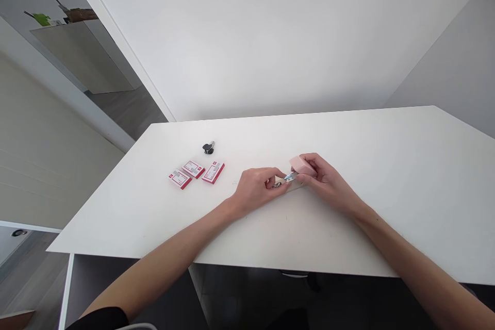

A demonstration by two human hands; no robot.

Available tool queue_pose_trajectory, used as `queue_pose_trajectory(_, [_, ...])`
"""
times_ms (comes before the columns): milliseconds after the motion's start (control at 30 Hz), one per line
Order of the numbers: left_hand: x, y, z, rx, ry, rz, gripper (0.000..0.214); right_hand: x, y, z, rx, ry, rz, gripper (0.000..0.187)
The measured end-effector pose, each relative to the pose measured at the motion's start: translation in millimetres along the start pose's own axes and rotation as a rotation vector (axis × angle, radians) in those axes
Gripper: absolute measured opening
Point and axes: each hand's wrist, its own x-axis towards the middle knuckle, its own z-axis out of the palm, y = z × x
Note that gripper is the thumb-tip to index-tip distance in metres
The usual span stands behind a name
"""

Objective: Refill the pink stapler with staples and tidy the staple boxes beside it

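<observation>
A pink stapler (301, 166) stands opened up over the table, its top part tilted up and its metal inside showing. My right hand (323, 178) is wrapped around the pink top part, thumb near the metal. From the other side, my left hand (260, 185) is closed on the stapler's front end, with index finger and thumb at the metal strip (289, 178). The pale base shows partly under both hands. Whether a loose row of staples is between my left fingers, I cannot make out.
Left of my hands lie three small red-and-white boxes (213, 172), probably of staples. Behind them is a small black staple remover (209, 148). The white table (371, 165) meets a white wall (286, 46) at the back. Its front edge runs below my forearms.
</observation>
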Motion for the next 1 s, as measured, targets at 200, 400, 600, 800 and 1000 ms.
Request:
queue_pose_trajectory(200, [-0.7, -2.0, 1.1, 0.032, -0.061, -0.018, 0.026, 0.3, -8.2, 2.1, 0.204, -0.060, -0.059, 0.027])
queue_pose_trajectory(400, [1.4, 2.8, -2.5, 0.035, -0.091, -0.064, 0.023, 1.1, -8.5, -1.6, 0.297, -0.050, -0.018, 0.030])
queue_pose_trajectory(600, [1.8, 0.3, -2.7, 0.070, -0.129, -0.074, 0.027, 9.4, 0.1, -7.6, 0.351, 0.200, 0.018, 0.039])
queue_pose_trajectory(800, [4.7, -2.5, -3.0, 0.077, -0.107, -0.095, 0.028, 13.3, 12.1, -12.9, 0.525, 0.385, 0.089, 0.036])
queue_pose_trajectory(1000, [10.7, -4.6, -5.4, 0.045, -0.055, -0.087, 0.026, 16.4, 12.5, -17.2, 0.582, 0.469, 0.167, 0.022])
